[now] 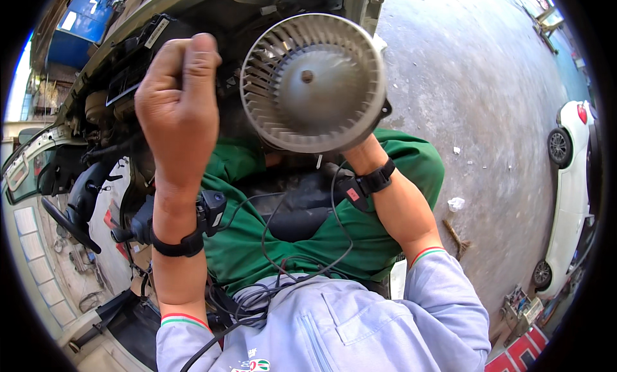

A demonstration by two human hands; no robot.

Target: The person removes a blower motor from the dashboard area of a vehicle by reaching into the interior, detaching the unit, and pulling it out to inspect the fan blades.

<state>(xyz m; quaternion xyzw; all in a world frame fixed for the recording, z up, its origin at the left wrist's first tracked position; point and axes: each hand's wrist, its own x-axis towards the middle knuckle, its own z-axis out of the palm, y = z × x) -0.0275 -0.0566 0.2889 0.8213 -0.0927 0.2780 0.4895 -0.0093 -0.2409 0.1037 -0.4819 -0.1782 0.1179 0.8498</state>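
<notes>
A round blower fan (321, 96), grey and cage-shaped with many thin blades, is held up in front of me, its open face toward the camera. From below and behind, my right hand (363, 155) supports it; the fan hides most of the fingers. My left hand (180, 108) is raised to the left of the fan, apart from it. Its fingers are curled in and the thumb lies pressed along them. Whatever they may hold is hidden from this view.
An opened car interior with dark parts lies ahead and left, with a steering wheel (67, 218) at the left. Black cables (270, 295) run across my lap to boxes strapped on both wrists. Crumpled paper (456, 204) litters the concrete floor; a white car (569, 198) stands far right.
</notes>
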